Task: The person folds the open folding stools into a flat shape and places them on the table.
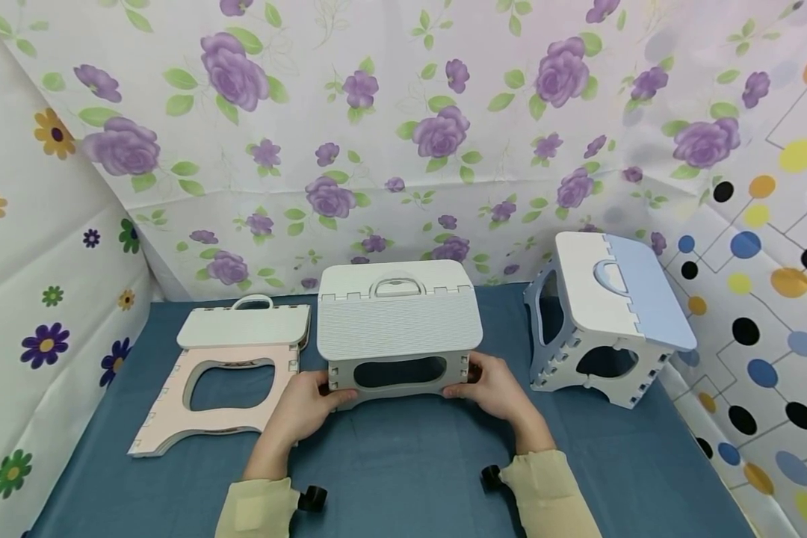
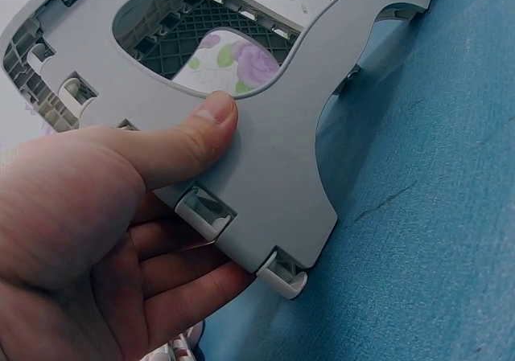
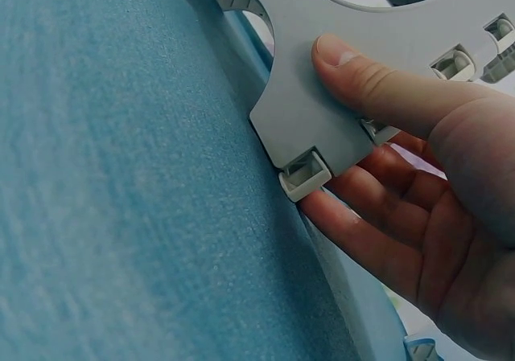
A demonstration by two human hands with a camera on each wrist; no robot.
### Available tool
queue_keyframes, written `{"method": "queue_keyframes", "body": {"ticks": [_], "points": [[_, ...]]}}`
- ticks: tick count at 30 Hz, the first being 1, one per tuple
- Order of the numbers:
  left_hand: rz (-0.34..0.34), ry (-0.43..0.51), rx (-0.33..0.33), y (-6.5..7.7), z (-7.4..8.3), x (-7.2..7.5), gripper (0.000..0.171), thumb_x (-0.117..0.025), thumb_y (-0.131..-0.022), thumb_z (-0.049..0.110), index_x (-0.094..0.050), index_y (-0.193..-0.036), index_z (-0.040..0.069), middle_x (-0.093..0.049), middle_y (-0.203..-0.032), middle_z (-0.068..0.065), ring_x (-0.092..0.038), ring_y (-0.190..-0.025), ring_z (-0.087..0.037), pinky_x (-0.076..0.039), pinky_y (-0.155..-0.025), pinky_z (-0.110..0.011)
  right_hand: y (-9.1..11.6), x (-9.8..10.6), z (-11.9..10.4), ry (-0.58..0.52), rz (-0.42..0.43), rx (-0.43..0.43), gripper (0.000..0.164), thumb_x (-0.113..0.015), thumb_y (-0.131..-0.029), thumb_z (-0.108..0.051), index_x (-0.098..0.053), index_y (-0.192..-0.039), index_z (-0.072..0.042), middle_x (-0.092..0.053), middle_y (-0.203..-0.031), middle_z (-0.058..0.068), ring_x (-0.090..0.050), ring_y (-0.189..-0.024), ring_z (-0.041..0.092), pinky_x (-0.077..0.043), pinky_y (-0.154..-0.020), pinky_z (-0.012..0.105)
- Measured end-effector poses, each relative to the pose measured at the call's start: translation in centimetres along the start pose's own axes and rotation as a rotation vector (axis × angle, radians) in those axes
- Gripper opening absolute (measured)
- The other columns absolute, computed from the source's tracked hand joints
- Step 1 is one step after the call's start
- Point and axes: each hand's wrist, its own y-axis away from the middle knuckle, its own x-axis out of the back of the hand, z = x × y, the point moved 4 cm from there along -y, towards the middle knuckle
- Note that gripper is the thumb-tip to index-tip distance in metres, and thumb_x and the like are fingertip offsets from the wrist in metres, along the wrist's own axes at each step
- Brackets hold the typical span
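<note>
Grey-and-white step stool: placed at centre, seat uppermost, legs down on the blue cloth. To its left: pink-and-white stool, seemingly folded flat. Left hand: front panel pinched at its left edge, thumb in front. Right hand: right edge gripped likewise. Far right: blue-and-white stool, unfolded. Handling advice: both edges best pressed evenly, fingers kept clear of edge slots.

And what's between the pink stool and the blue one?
The grey stool, held low on either side by the left hand and right hand; the head view shows it.
</note>
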Motion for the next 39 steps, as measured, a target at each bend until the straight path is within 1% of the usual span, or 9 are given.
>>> {"method": "queue_keyframes", "body": {"ticks": [7, 10, 15, 23, 30, 39], "points": [[-0.008, -0.005, 0.01, -0.07, 0.1, 0.0, 0.024, -0.086, -0.094, 0.027, -0.08, -0.105, 0.007, -0.07, -0.078, 0.003, -0.056, -0.065, -0.014, -0.045, -0.062, -0.034, 0.05, 0.0, -0.05, -0.002, -0.005, -0.001, 0.048, -0.094, -0.085, -0.021, -0.073, -0.127, -0.014, -0.076, -0.109, 0.0, -0.073, -0.094, 0.015, -0.059, -0.08, 0.033], [-0.005, -0.006, -0.001, -0.06, 0.17, -0.01, 0.024, -0.086, -0.094, 0.027, -0.081, -0.106, 0.006, -0.073, -0.083, 0.002, -0.058, -0.067, -0.014, -0.047, -0.064, -0.034, 0.04, 0.01, -0.07, 0.0, -0.005, -0.005, 0.048, -0.094, -0.085, -0.02, -0.073, -0.127, -0.015, -0.076, -0.109, 0.0, -0.073, -0.094, 0.015, -0.059, -0.08, 0.033], [-0.002, -0.005, 0.0, -0.05, 0.16, -0.04, 0.025, -0.086, -0.093, 0.026, -0.081, -0.107, 0.007, -0.075, -0.087, 0.001, -0.06, -0.069, -0.013, -0.048, -0.066, -0.034, 0.04, -0.03, -0.14, 0.001, -0.007, -0.011, 0.048, -0.094, -0.085, -0.02, -0.073, -0.127, -0.014, -0.076, -0.109, 0.0, -0.073, -0.093, 0.015, -0.059, -0.08, 0.033], [-0.009, 0.0, 0.004, 0.04, 0.23, 0.08, 0.022, -0.086, -0.094, 0.027, -0.08, -0.102, 0.008, -0.067, -0.074, 0.003, -0.055, -0.063, -0.014, -0.043, -0.061, -0.033, 0.03, -0.09, -0.1, -0.008, -0.006, -0.017, 0.048, -0.094, -0.085, -0.02, -0.073, -0.128, -0.014, -0.076, -0.109, 0.0, -0.073, -0.094, 0.015, -0.059, -0.08, 0.033], [-0.004, 0.017, 0.009, -0.02, 0.09, -0.02, 0.024, -0.087, -0.093, 0.025, -0.081, -0.108, 0.007, -0.077, -0.093, 0.0, -0.064, -0.074, -0.012, -0.052, -0.069, -0.034, -0.02, -0.03, 0.03, -0.006, -0.008, -0.006, 0.049, -0.094, -0.085, -0.021, -0.073, -0.128, -0.014, -0.076, -0.109, 0.0, -0.073, -0.094, 0.015, -0.059, -0.08, 0.033], [-0.003, 0.019, -0.003, -0.08, -0.09, 0.04, 0.024, -0.086, -0.093, 0.025, -0.081, -0.108, 0.007, -0.078, -0.094, -0.001, -0.065, -0.076, -0.011, -0.053, -0.07, -0.035, -0.05, -0.05, 0.13, -0.005, -0.009, -0.008, 0.048, -0.094, -0.085, -0.022, -0.073, -0.127, -0.015, -0.076, -0.109, 0.0, -0.073, -0.093, 0.015, -0.059, -0.08, 0.033]]}}
